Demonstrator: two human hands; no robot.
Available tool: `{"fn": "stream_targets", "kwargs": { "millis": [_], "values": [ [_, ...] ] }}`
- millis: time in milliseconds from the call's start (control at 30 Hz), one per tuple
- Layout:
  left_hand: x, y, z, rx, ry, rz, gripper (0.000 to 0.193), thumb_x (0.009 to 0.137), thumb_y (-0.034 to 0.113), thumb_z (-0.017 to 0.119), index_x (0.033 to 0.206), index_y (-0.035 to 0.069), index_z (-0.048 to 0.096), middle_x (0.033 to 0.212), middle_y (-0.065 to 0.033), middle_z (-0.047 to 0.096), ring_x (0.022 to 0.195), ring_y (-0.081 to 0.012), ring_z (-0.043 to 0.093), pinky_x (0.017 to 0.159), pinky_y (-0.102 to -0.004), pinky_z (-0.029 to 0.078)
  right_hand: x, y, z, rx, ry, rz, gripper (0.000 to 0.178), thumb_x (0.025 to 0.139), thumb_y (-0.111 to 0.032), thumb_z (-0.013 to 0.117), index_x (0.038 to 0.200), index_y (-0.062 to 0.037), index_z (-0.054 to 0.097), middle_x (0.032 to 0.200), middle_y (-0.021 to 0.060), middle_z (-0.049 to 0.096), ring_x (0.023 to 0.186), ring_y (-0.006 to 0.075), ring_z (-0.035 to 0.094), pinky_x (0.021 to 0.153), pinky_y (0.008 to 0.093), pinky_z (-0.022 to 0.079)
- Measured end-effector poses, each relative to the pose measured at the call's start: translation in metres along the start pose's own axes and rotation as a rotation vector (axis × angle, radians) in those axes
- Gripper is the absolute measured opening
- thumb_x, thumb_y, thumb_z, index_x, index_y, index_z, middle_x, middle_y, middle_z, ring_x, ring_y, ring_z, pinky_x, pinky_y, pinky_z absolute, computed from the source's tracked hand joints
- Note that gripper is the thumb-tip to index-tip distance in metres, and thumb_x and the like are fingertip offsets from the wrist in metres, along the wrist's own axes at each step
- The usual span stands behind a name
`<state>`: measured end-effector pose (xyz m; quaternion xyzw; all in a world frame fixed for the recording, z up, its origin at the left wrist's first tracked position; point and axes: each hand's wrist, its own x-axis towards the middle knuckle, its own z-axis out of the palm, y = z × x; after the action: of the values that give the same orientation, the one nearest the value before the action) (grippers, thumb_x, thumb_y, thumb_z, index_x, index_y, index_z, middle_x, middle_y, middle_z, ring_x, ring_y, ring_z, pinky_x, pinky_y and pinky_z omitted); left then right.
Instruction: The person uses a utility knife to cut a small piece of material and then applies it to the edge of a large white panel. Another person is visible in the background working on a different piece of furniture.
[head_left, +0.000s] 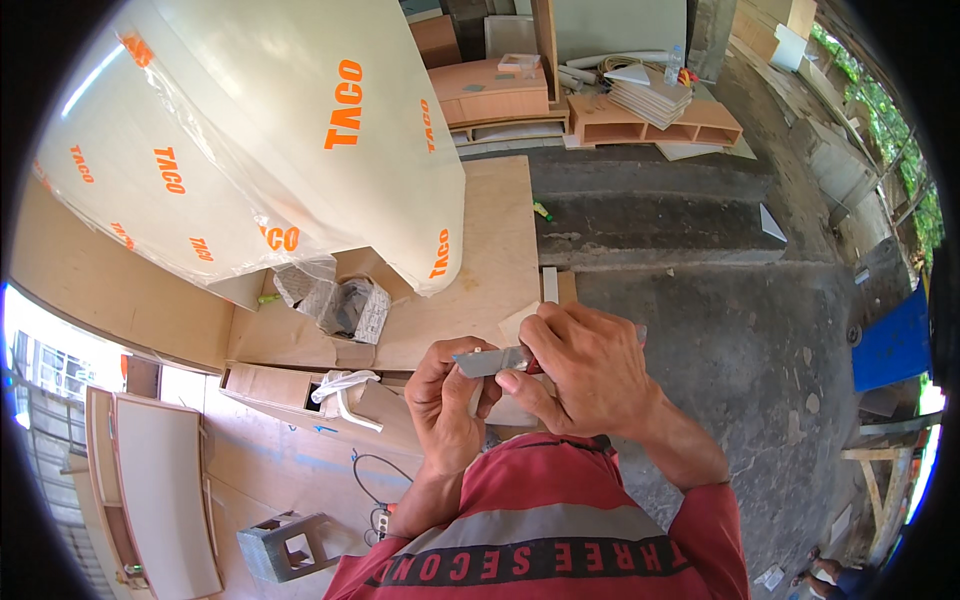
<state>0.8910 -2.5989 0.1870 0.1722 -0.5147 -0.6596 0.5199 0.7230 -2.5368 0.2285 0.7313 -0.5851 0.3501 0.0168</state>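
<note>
In front of my chest, my right hand (590,365) is closed around a cutter knife. Its wide grey blade (482,362) with a slanted end points left, and a little red of the handle shows by the fingers. My left hand (447,400) is closed just under the blade, its thumb close to the blade's edge. Between the left fingers a small pale strip (477,396) shows in part; what it is I cannot make out. Behind the hands lies a plywood panel (500,230), with an open cardboard box (357,310) holding something grey on it.
A large pale panel in printed plastic wrap (300,120) stands at the left. A grey block-shaped stand (285,548) and a power strip (380,522) lie lower left. Concrete steps (650,225) run ahead; stacked boards (650,95) are beyond. A blue container (893,340) stands right.
</note>
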Motion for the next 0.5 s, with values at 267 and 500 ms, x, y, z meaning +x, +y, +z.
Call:
{"fn": "stream_targets", "kwargs": {
  "millis": [267, 500],
  "values": [
    [-0.0007, -0.0001, -0.0026, -0.024, -0.017, 0.035, 0.017, 0.107, 0.009, 0.052, 0.11, -0.004, 0.063, 0.095, -0.0099, 0.069, 0.063, -0.0043, 0.049, 0.051, -0.0205, 0.037, 0.0011, 0.0006, 0.0, -0.029, 0.001, -0.011, 0.049, 0.098, -0.049, 0.06, 0.089, -0.0015, 0.06, 0.076, 0.0143, 0.061, 0.063, 0.0288, 0.063, 0.052, 0.0409, 0.049],
    [0.0015, -0.0033, -0.0037, -0.048, -0.038, 0.041, 0.017, 0.107, 0.007, 0.051, 0.109, -0.005, 0.063, 0.096, -0.0095, 0.069, 0.064, -0.0036, 0.049, 0.05, -0.0196, 0.036, 0.003, 0.0027, 0.0002, -0.012, -0.036, -0.005, 0.047, 0.099, -0.047, 0.06, 0.089, -0.0012, 0.06, 0.076, 0.0144, 0.061, 0.063, 0.0303, 0.066, 0.052, 0.0405, 0.051]
  ]
}}
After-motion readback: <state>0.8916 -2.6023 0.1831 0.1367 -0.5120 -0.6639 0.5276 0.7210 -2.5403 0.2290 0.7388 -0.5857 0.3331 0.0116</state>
